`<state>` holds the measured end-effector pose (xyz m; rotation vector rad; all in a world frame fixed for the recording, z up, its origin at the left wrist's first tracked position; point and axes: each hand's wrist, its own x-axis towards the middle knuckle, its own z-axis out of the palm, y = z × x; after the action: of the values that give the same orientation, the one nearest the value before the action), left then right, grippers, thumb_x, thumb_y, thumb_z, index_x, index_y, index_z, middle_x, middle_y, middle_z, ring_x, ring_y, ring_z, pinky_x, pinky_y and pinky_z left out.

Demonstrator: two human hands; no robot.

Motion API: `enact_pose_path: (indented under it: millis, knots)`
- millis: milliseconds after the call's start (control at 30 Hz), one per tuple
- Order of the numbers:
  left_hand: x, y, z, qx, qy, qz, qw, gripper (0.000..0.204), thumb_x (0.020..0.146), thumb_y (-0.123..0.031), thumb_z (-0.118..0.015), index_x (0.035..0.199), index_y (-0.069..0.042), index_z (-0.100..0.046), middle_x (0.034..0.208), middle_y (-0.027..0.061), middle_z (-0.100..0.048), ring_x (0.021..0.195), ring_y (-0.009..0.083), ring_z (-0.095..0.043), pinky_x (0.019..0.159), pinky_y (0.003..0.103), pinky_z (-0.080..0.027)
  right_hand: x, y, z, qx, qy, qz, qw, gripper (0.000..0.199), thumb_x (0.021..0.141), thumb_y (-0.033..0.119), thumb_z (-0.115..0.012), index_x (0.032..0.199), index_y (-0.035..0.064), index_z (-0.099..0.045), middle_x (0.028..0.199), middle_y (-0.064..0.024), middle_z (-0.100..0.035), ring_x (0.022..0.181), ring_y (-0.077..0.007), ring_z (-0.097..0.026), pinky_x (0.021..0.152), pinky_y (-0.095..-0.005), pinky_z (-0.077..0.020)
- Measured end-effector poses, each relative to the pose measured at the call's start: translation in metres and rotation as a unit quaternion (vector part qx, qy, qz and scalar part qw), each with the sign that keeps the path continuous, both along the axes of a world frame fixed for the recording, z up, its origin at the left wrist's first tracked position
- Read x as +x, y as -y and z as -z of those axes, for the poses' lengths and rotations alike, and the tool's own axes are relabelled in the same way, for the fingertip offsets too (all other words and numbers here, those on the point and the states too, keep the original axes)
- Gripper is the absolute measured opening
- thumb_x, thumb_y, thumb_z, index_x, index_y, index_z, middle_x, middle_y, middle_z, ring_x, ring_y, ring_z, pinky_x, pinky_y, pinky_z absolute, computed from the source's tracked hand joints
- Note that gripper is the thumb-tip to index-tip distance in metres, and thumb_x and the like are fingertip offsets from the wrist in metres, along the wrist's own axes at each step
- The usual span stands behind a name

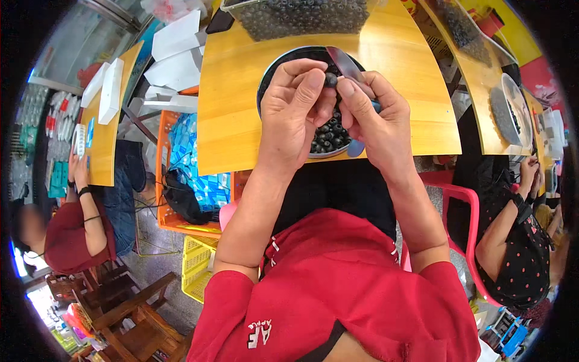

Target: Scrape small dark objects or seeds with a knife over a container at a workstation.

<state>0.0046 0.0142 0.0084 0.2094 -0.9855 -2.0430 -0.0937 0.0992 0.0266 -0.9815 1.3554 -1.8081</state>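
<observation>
Over a round bowl (265, 75) at the table's near edge, my two hands meet. My left hand (292, 111) pinches a small dark, round, bead-like piece (330, 79) between thumb and fingers. In my right hand (377, 114) is a knife (345, 63), its blade pointing up and to the left beyond the fingers. My right thumb is close beside the round piece; whether it touches is hard to tell. Many similar dark pieces (329, 136) lie in the bowl. Something blue (356, 148) shows at the bowl's near right rim, partly hidden by my right hand.
A clear tub (301, 21) of dark pieces stands at the far side of the yellow table (232, 102). On the left, an orange crate (163, 151) holds blue packets, with a yellow basket (196, 268) nearer me. People sit at tables on both sides; a pink chair (473, 229) stands right.
</observation>
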Motion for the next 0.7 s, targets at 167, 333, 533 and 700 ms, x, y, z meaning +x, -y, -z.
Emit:
enact_pose_path:
  millis: [167,333,533,700]
  knots:
    - [0.004,0.001,0.005,-0.082,0.023,-0.019,0.996,0.015,0.091,-0.013,-0.057,0.101,-0.002,-0.06,0.077,0.001,-0.058,0.059,0.0063,-0.048,0.05,0.019,-0.035,-0.005,-0.001,-0.009,0.066,0.132,-0.052,0.988,0.015,0.091,0.021,-0.059,0.095,0.0062,-0.057,0.059,0.0044,-0.045,0.046,-0.0004,-0.032,0.039,-0.0163,-0.0226]
    - [0.01,0.001,0.007,-0.137,0.026,-0.013,0.99,0.018,0.09,-0.01,-0.058,0.105,-0.001,-0.061,0.076,0.0013,-0.059,0.062,0.0073,-0.051,0.053,0.019,-0.04,-0.011,-0.001,-0.008,0.057,0.218,-0.128,0.966,0.016,0.092,0.021,-0.057,0.097,0.0061,-0.056,0.058,0.0055,-0.04,0.044,-0.0002,-0.027,0.037,-0.0161,-0.0204]
    - [0.014,0.002,0.008,-0.172,0.061,-0.028,0.983,0.02,0.089,-0.006,-0.058,0.108,0.001,-0.062,0.078,0.0041,-0.061,0.065,0.0091,-0.055,0.055,0.02,-0.043,-0.007,0.0,-0.008,0.056,0.186,-0.104,0.975,0.015,0.093,0.021,-0.056,0.095,0.0057,-0.057,0.06,0.0044,-0.046,0.044,0.0004,-0.03,0.037,-0.0158,-0.0211]
    - [0.014,0.001,0.006,-0.147,0.09,-0.056,0.983,0.021,0.09,-0.007,-0.057,0.108,0.003,-0.061,0.08,0.0061,-0.063,0.064,0.0092,-0.056,0.054,0.021,-0.044,-0.004,-0.002,-0.005,0.06,0.037,-0.053,0.996,0.02,0.092,0.022,-0.057,0.096,0.0028,-0.059,0.063,0.0026,-0.053,0.05,-0.0017,-0.043,0.043,-0.0165,-0.0311]
